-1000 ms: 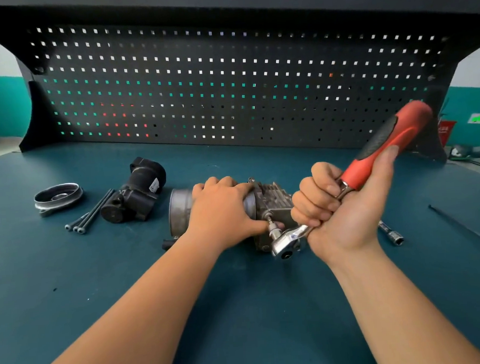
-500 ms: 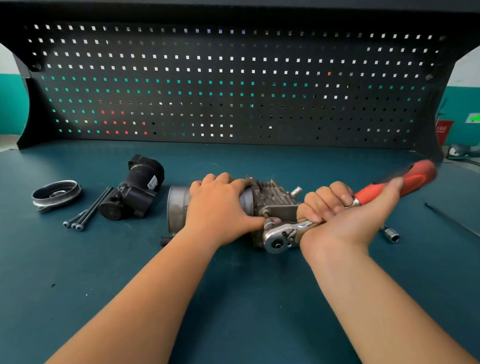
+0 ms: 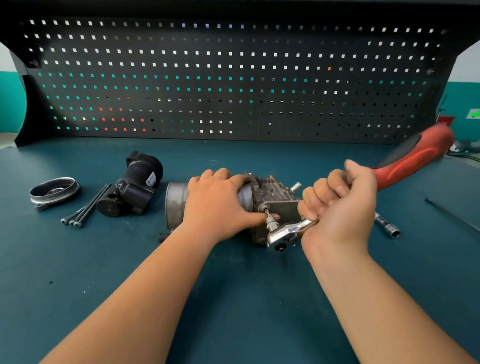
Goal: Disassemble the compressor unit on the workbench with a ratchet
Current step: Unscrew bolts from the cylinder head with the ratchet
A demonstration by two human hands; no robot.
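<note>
- The compressor unit (image 3: pixel 274 199) lies on the blue worktop (image 3: pixel 126 275).
- The left hand (image 3: pixel 218 209) is on top of the compressor unit, with its fingers (image 3: pixel 224 175) curled over the round part.
- The right hand (image 3: pixel 340 206) is just right of the compressor unit, clamped tight round the ratchet (image 3: pixel 413 158).
- The ratchet's shiny head sits on a bolt at the front of the compressor unit.
- Left of the compressor unit lie a black part (image 3: pixel 131 186), long bolts (image 3: pixel 90 206) and a round cover (image 3: pixel 53 190).

"Where is there room?"

"The tabletop (image 3: pixel 243 323) near me, between my arms, is open."

"What blocks you?"

"Left: long bolts (image 3: pixel 88 206), a black part (image 3: pixel 137 186), a round cover (image 3: pixel 53 190). Middle: the compressor (image 3: pixel 276 196) and my ratchet (image 3: pixel 287 232). Right: a socket bar (image 3: pixel 388 227) just beside my right hand (image 3: pixel 340 211), and a thin rod (image 3: pixel 463 223) farther out."
</note>
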